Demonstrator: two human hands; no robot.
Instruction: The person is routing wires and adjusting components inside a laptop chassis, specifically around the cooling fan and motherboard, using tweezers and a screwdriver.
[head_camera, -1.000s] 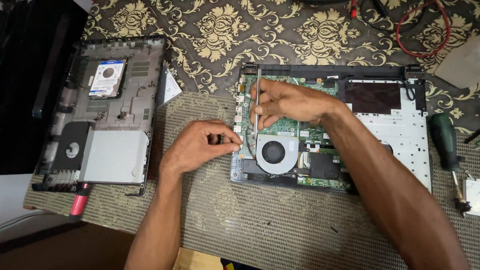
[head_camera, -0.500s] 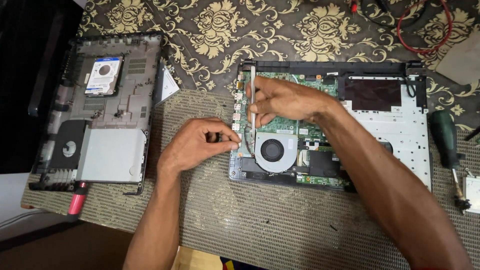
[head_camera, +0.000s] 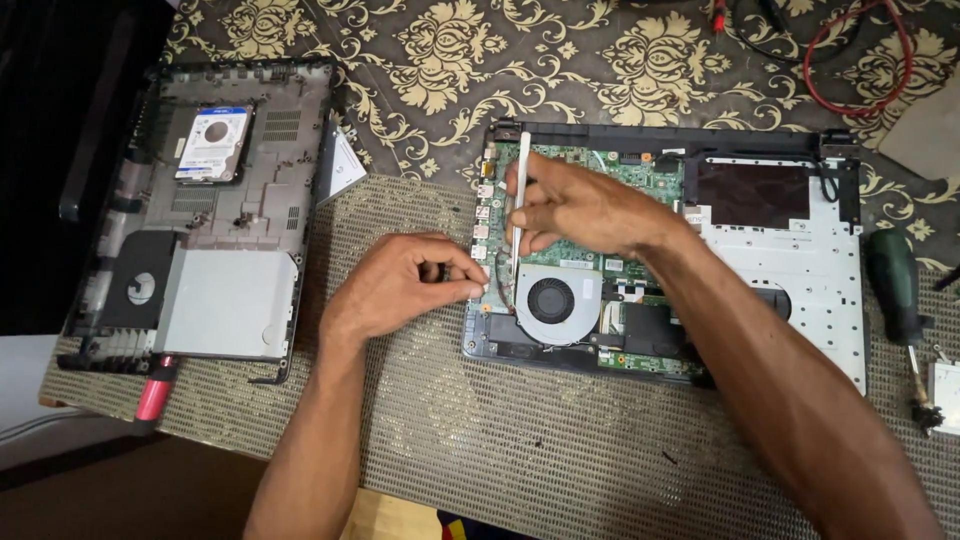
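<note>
A patterned cloth (head_camera: 420, 70) in dark brown and gold covers the table, with a woven mat (head_camera: 540, 440) laid over its near part. On the mat, to the right, lies an opened laptop (head_camera: 780, 260) with its cover off — the green circuit board (head_camera: 640, 180) and a round grey fan (head_camera: 552, 300) are bare to view. To the left, well apart from it, lies the removed bottom cover (head_camera: 220, 220), inside up, with a silver hard drive (head_camera: 212, 143) set in its upper part. A dark-handled screwdriver (head_camera: 897, 290) lies just beside the laptop's right edge, and a red wire loop (head_camera: 860, 60) sits on the cloth at the far right. A red-handled tool (head_camera: 153, 392) pokes out from under the cover's near left corner. The right hand (head_camera: 580, 205) rests over the board's left part, closed around a thin white stick (head_camera: 519, 200) that stands nearly upright, its lower end close to the fan. The left hand (head_camera: 395, 285) is at the laptop's left edge, fingers curled and pinched together against the side where the ports are — whether they grip anything small there, I cannot tell.
</note>
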